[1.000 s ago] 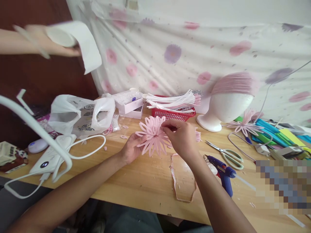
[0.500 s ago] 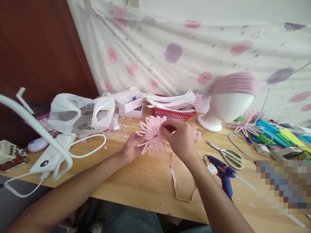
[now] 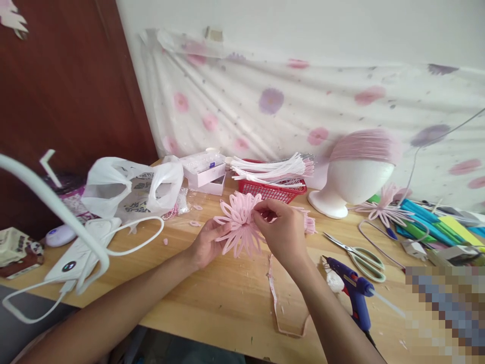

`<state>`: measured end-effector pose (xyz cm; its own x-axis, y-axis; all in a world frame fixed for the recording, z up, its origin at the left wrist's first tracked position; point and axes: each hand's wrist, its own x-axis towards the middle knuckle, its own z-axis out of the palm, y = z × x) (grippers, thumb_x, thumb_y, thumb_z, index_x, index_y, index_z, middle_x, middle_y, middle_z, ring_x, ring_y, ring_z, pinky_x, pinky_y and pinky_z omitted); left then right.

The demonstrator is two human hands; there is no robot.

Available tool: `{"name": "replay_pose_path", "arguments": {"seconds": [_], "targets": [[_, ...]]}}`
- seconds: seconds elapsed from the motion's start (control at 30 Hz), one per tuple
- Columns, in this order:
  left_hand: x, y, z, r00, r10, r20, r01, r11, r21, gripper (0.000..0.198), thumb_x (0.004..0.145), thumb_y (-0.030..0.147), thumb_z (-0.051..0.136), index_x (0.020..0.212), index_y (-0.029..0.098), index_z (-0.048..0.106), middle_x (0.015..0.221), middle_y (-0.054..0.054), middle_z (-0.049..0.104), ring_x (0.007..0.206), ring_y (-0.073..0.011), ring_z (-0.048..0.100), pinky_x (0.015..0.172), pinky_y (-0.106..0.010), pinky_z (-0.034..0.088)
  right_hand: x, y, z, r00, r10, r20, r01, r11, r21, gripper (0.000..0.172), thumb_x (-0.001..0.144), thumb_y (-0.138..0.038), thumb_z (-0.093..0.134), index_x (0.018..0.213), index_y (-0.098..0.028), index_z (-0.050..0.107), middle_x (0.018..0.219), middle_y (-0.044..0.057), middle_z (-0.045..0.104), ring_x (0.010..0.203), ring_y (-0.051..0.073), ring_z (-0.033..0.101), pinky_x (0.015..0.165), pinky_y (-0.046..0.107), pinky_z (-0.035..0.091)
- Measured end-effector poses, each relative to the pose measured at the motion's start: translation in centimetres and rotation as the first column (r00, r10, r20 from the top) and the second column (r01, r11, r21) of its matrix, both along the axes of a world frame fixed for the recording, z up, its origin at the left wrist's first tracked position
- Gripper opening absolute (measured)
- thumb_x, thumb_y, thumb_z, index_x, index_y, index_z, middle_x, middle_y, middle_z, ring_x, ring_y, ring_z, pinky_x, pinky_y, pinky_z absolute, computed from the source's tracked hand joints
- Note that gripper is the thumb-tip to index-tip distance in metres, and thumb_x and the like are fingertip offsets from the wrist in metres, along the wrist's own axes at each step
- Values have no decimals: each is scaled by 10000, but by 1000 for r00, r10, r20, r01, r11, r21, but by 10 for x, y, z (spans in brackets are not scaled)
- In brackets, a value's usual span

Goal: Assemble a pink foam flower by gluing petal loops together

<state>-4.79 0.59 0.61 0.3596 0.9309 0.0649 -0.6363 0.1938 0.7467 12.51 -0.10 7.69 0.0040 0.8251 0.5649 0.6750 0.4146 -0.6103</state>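
A pink flower (image 3: 239,222) made of looped fuzzy stems is held just above the wooden table (image 3: 212,293) at its middle. My left hand (image 3: 206,242) cups the flower from underneath on its left side, fingers curled round it. My right hand (image 3: 282,232) comes in from the right, its fingertips pinched on one loop near the flower's centre. A loose pink strip (image 3: 275,298) lies on the table below my right wrist.
A blue glue gun (image 3: 352,290) and scissors (image 3: 359,250) lie right of my hands. Behind stand a red basket (image 3: 273,191) of white and pink stems, a white foam head (image 3: 354,182), white boxes (image 3: 206,172) and a plastic bag (image 3: 132,189). White cables (image 3: 113,242) lie left.
Another person's arm holding a white roll at the upper left has left the view. The view has tilted up a little. My hands stay on the flower.
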Motion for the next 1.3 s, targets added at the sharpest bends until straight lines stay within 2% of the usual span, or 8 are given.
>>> {"name": "replay_pose_path", "arguments": {"seconds": [0.2, 0.37, 0.57, 0.7, 0.87, 1.1, 1.3], "targets": [[0, 1, 0, 1000, -1, 9, 1, 1000, -2, 371, 632, 387, 952, 884, 147, 824, 836, -74, 807, 768, -215, 758, 758, -298, 574, -2, 0, -2, 999, -6, 45, 3, 998, 61, 140, 763, -85, 637, 725, -201, 704, 673, -17, 697, 613, 134, 606, 615, 258, 440], [1, 1, 2, 1000, 1, 25, -1, 1000, 12, 363, 645, 370, 950, 899, 140, 832, 831, -74, 805, 733, -189, 742, 786, -292, 574, 5, -10, -2, 997, 27, 74, -42, 979, 200, 135, 897, -154, 628, 887, -207, 752, 851, 33, 746, 754, 176, 665, 685, 303, 504], [1, 1, 1, 999, -9, 38, 9, 1000, 2, 372, 631, 382, 956, 898, 152, 838, 819, -66, 804, 760, -181, 748, 800, -265, 570, 8, -24, -18, 976, -90, 200, 6, 923, 386, 111, 911, -203, 702, 1013, -217, 745, 1009, 79, 728, 969, 254, 624, 850, 426, 530], [1, 1, 0, 1000, 0, 30, 1, 1000, -13, 375, 625, 374, 960, 893, 144, 833, 830, -72, 807, 771, -183, 751, 798, -260, 571, 3, -25, -23, 963, -149, 222, 63, 934, 353, 217, 882, -217, 742, 1099, -229, 743, 1102, 95, 695, 1041, 284, 573, 871, 458, 522], [1, 0, 2, 1000, 7, 20, -7, 1000, -18, 382, 632, 372, 953, 917, 149, 829, 847, -70, 808, 781, -196, 752, 797, -283, 573, 0, -20, -22, 965, -139, 221, 69, 952, 297, 285, 855, -253, 775, 1138, -232, 746, 1174, 117, 653, 1083, 306, 542, 905, 496, 520], [0, 1, 1, 1000, 5, 20, -4, 1000, -6, 364, 633, 379, 952, 887, 150, 828, 796, -54, 791, 757, -176, 742, 795, -263, 567, -1, -17, -24, 970, -136, 203, 75, 955, 286, 245, 836, -199, 779, 1079, -221, 762, 1167, 116, 653, 1090, 307, 544, 923, 494, 516], [0, -1, 2, 1000, -2, 16, 2, 1000, 4, 365, 651, 379, 941, 898, 135, 828, 803, -72, 789, 771, -198, 738, 796, -291, 555, -2, -18, -25, 970, -149, 192, 94, 959, 267, 212, 833, -206, 783, 1039, -251, 767, 1153, 98, 652, 1080, 305, 556, 902, 487, 519]]}}
